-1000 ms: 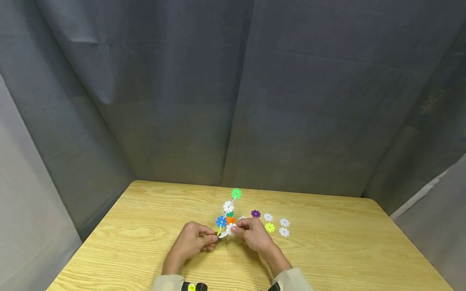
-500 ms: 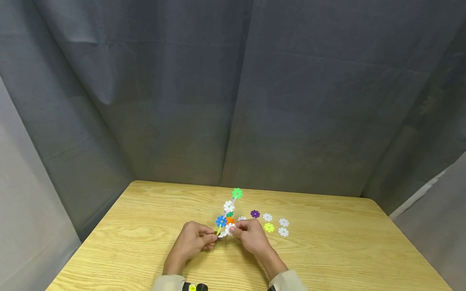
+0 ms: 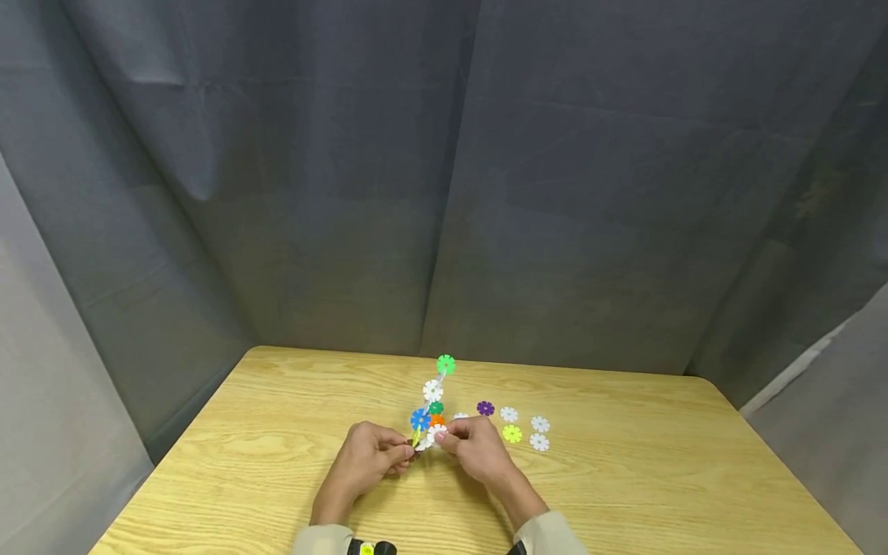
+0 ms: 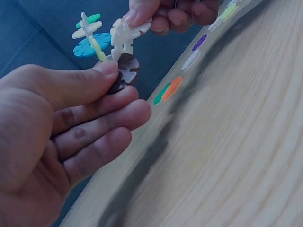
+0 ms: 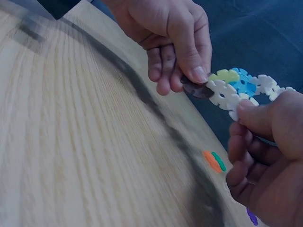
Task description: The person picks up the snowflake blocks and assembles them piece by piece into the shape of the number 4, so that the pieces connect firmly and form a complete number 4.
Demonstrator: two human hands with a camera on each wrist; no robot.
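Note:
Notched plastic discs are slotted together into a chain held above the table. My left hand [image 3: 366, 460] pinches the brown disc [image 4: 127, 74] at its near end between thumb and fingers. Opposite, my right hand [image 3: 483, 451] pinches a white disc [image 3: 436, 433] that meets another white disc [image 5: 220, 94] beside the brown one. From the brown end also runs a branch with a yellow disc [image 5: 225, 75], a blue disc [image 3: 420, 420], white discs and a bright green disc [image 3: 446, 364] at the far tip. Fingers partly hide the joints.
On the wooden table [image 3: 624, 478] lie loose discs: orange [image 5: 214, 161], dark green [image 5: 218, 161], purple [image 3: 486, 408], yellow [image 3: 512, 434] and several white ones [image 3: 539, 442], mostly right of the chain. A dark curtain [image 3: 347, 193] hangs behind the table.
The far green tip of the chain has shifted slightly left and up. My right hand and its white disc have moved slightly left, toward my left hand. Both grips are unchanged.

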